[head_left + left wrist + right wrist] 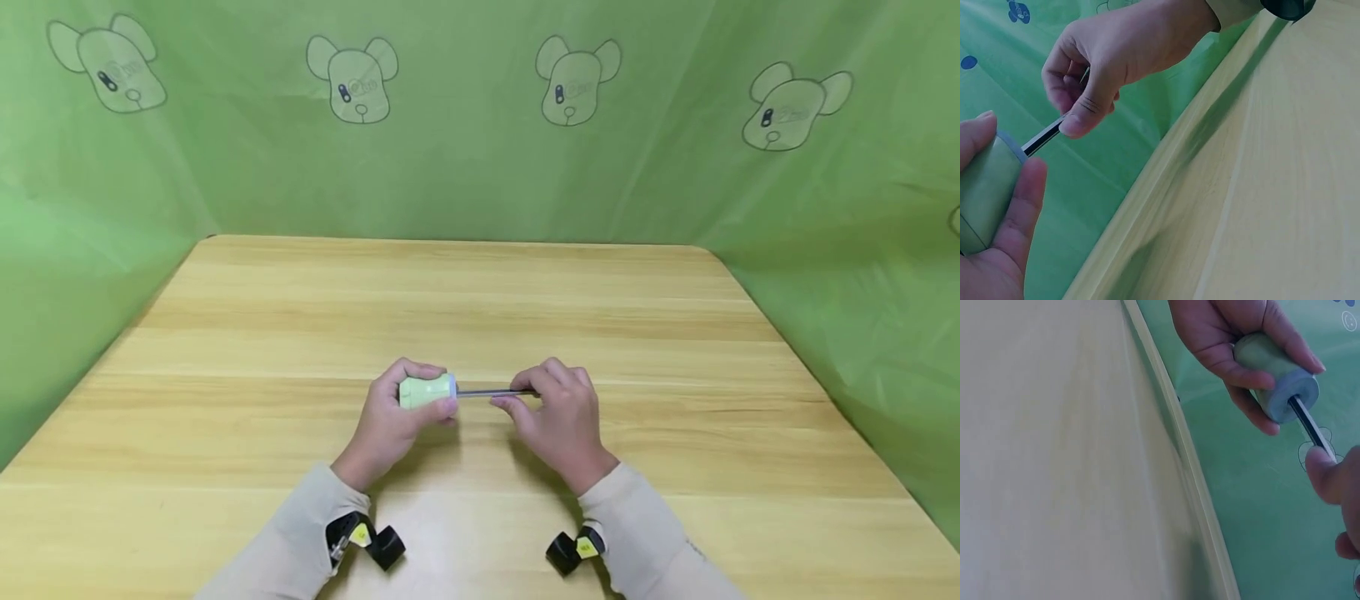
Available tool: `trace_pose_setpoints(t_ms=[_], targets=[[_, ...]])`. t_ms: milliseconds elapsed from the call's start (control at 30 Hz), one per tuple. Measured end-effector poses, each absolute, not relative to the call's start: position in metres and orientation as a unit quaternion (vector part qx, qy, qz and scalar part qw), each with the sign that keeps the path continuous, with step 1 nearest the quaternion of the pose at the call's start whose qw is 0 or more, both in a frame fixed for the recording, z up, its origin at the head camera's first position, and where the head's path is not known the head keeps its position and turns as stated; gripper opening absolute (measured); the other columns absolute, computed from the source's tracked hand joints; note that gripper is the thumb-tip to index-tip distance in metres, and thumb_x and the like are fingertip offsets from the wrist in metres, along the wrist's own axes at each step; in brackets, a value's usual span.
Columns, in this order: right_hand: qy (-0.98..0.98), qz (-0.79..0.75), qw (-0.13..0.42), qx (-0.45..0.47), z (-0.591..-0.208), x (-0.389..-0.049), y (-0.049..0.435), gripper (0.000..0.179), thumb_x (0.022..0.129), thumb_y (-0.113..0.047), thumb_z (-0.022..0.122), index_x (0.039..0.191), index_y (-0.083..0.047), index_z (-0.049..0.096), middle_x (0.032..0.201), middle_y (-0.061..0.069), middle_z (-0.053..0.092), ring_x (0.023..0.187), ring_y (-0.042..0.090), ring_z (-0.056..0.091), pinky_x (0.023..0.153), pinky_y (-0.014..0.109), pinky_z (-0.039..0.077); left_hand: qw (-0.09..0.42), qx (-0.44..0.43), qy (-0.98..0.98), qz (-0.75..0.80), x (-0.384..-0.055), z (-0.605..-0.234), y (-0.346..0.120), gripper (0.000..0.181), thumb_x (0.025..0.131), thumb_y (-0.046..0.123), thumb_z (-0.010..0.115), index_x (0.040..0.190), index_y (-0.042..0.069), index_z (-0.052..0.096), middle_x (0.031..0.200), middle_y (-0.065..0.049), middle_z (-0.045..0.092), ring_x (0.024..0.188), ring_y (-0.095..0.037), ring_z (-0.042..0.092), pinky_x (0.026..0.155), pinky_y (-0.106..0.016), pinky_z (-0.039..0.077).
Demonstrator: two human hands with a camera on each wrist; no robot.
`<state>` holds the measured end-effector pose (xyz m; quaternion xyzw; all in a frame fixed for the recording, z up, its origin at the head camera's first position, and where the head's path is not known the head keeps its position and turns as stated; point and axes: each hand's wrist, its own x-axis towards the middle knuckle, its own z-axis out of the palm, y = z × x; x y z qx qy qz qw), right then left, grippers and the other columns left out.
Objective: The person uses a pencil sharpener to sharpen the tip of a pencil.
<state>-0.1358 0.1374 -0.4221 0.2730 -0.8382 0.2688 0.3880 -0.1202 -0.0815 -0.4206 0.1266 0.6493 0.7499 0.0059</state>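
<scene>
My left hand point(386, 421) grips a pale green, barrel-shaped pencil sharpener point(423, 391) with a blue-grey end, the thumb and fingers curled round its sides. A slim dark pencil point(482, 392) with a light streak along it goes into the hole in that end, as the right wrist view shows. The pencil's inner tip is hidden inside the sharpener point(1271, 362). Opposite, my right hand point(564, 417) pinches the pencil's other end between thumb and fingers, which cover part of it. Both hands are held over the near middle of the table, with the pencil roughly level between them.
The wooden table point(450, 308) stretches away to green curtains point(465, 175) printed with mouse-like heads, at the back and both sides. Black wrist cameras point(387, 547) are strapped over the light sleeves point(645, 529).
</scene>
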Motion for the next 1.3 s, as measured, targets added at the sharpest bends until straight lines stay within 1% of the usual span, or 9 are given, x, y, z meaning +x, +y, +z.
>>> trace_pose_setpoints(t_ms=[133,367,500,633,733,867,1100,1200,1300], targets=[[-0.827,0.266,0.404,0.287,-0.4238,-0.1346,0.1387,0.031,0.057,-0.023,0.092,0.07,-0.009,0.067,0.063,-0.002,0.056,0.053,0.009,0.045,0.049,0.027,0.036,0.011,0.129,0.649,0.749,-0.118,-0.4209,-0.0828,0.037,0.079,-0.008,0.072,0.111,-0.007,0.053,0.115,-0.024,0.053,0.082,-0.029,0.062,0.07,-0.041,0.06],[-0.816,0.249,0.417,0.314,-0.4195,-0.1363,0.1411,0.025,0.067,-0.031,0.084,0.068,-0.012,0.068,0.059,-0.006,0.053,0.044,0.0,0.032,0.037,0.015,0.025,0.008,0.151,0.641,0.752,-0.1197,-0.4206,-0.0835,0.038,0.079,-0.008,0.072,0.111,-0.009,0.053,0.111,-0.027,0.055,0.081,-0.029,0.063,0.07,-0.043,0.06],[-0.829,0.246,0.406,0.294,-0.4185,-0.1373,0.1411,0.027,0.067,-0.031,0.086,0.071,-0.01,0.07,0.063,-0.002,0.059,0.049,0.009,0.048,0.049,0.026,0.041,0.003,0.15,0.64,0.754,-0.1201,-0.4204,-0.0824,0.037,0.08,-0.008,0.072,0.112,-0.008,0.053,0.114,-0.025,0.054,0.08,-0.029,0.064,0.07,-0.043,0.06],[-0.843,0.259,0.39,0.264,-0.4187,-0.1384,0.1405,0.035,0.062,-0.029,0.091,0.078,-0.006,0.07,0.075,0.003,0.064,0.07,0.023,0.062,0.069,0.042,0.046,-0.009,0.142,0.629,0.764,-0.121,-0.4212,-0.0809,0.038,0.08,-0.009,0.07,0.112,-0.01,0.051,0.117,-0.025,0.052,0.083,-0.028,0.063,0.071,-0.044,0.06],[-0.842,0.266,0.388,0.264,-0.4194,-0.138,0.1407,0.038,0.058,-0.026,0.093,0.078,-0.006,0.068,0.075,0.004,0.063,0.068,0.02,0.06,0.066,0.039,0.046,-0.014,0.137,0.623,0.77,-0.1208,-0.4218,-0.0813,0.037,0.079,-0.01,0.07,0.111,-0.011,0.051,0.117,-0.024,0.052,0.084,-0.027,0.063,0.071,-0.044,0.06],[-0.83,0.264,0.407,0.277,-0.4197,-0.1366,0.142,0.033,0.057,-0.022,0.093,0.071,-0.008,0.067,0.07,-0.001,0.062,0.055,0.012,0.052,0.052,0.029,0.04,-0.007,0.143,0.622,0.77,-0.1202,-0.4218,-0.0822,0.037,0.079,-0.011,0.069,0.111,-0.011,0.051,0.116,-0.025,0.053,0.081,-0.027,0.063,0.07,-0.044,0.06],[-0.817,0.251,0.427,0.295,-0.418,-0.1362,0.1449,0.025,0.064,-0.028,0.087,0.069,-0.014,0.066,0.066,-0.007,0.064,0.044,0.003,0.038,0.039,0.019,0.029,-0.002,0.15,0.63,0.762,-0.1184,-0.4193,-0.082,0.037,0.077,-0.01,0.071,0.11,-0.009,0.052,0.117,-0.025,0.052,0.083,-0.029,0.062,0.07,-0.044,0.06],[-0.82,0.254,0.419,0.296,-0.4182,-0.1366,0.1446,0.025,0.066,-0.028,0.086,0.07,-0.013,0.067,0.067,-0.006,0.065,0.047,0.006,0.046,0.043,0.022,0.035,-0.003,0.15,0.633,0.76,-0.1178,-0.4195,-0.0817,0.037,0.078,-0.011,0.071,0.11,-0.009,0.052,0.117,-0.026,0.052,0.083,-0.029,0.062,0.07,-0.044,0.06],[-0.824,0.267,0.403,0.296,-0.4183,-0.1365,0.1434,0.029,0.064,-0.027,0.089,0.073,-0.01,0.067,0.073,-0.002,0.065,0.063,0.016,0.059,0.059,0.033,0.044,-0.008,0.147,0.632,0.761,-0.1178,-0.4202,-0.0812,0.037,0.078,-0.011,0.07,0.11,-0.01,0.052,0.117,-0.025,0.052,0.082,-0.029,0.063,0.07,-0.044,0.06]])
